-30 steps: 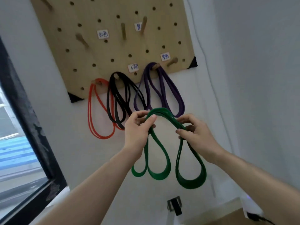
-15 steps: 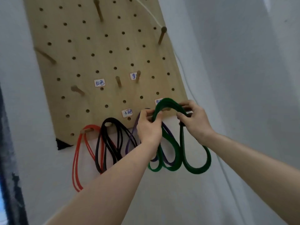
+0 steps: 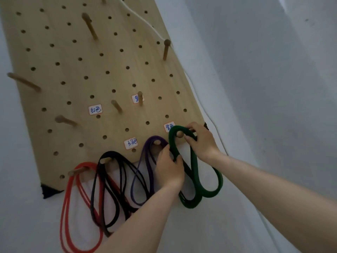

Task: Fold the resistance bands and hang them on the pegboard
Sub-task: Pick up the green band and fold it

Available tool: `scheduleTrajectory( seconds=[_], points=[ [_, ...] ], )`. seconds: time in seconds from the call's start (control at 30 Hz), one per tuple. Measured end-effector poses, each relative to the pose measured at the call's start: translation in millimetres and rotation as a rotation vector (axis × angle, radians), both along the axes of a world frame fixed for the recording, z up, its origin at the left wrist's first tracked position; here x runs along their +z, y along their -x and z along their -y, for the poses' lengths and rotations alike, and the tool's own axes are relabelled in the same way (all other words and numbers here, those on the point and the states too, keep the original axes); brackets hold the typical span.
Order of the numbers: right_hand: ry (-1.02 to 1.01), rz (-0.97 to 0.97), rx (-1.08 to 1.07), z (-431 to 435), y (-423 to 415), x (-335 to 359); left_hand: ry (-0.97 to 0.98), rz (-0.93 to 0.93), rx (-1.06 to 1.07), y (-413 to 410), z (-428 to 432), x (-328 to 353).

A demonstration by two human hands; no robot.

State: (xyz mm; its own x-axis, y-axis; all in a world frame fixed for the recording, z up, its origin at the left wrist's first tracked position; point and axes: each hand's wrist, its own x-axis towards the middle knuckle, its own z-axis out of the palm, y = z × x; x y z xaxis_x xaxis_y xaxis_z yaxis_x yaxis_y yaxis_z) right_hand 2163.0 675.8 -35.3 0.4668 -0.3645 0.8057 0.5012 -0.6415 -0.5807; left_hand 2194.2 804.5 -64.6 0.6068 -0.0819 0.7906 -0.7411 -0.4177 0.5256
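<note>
Pegboard (image 3: 73, 57) on wall carries four bands, one per lower peg: red band (image 3: 66, 198), black band (image 3: 94, 189), purple band (image 3: 135, 179), green band (image 3: 211, 190). Green band looped over rightmost peg (image 3: 179, 134). Left hand (image 3: 169, 168) grips its left strand, right hand (image 3: 202, 141) grips its right strand near top. Four handwritten white labels (image 3: 95, 109), seemingly Chinese characters, too blurred to read.

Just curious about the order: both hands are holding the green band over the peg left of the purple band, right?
Not quite. The head view shows the left hand and right hand holding the green band over the peg right of the purple band, not left.
</note>
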Motion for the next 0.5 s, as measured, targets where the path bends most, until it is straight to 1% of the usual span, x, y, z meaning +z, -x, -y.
scheduleTrajectory(
  seconds=[0.1,0.17,0.23,0.4,0.5],
  points=[
    [0.078,0.014,-0.085,3.6,-2.9,-7.0,-0.100,0.152,0.049,-8.3,-11.2,-11.6],
    [0.197,0.055,-0.227,5.7,-2.1,-11.1,-0.223,0.275,0.091,-9.0,-17.5,-17.6],
    [0.310,0.128,-0.344,7.1,-1.1,-15.6,-0.344,0.342,0.111,-9.9,-20.4,-20.1],
    [0.479,0.116,-0.299,15.8,-5.2,-29.8,-0.494,0.350,0.140,-11.5,-17.0,-19.6],
    [0.515,0.067,-0.311,20.5,-11.6,-32.2,-0.562,0.360,0.156,-17.3,-15.2,-14.4]
  ],
)
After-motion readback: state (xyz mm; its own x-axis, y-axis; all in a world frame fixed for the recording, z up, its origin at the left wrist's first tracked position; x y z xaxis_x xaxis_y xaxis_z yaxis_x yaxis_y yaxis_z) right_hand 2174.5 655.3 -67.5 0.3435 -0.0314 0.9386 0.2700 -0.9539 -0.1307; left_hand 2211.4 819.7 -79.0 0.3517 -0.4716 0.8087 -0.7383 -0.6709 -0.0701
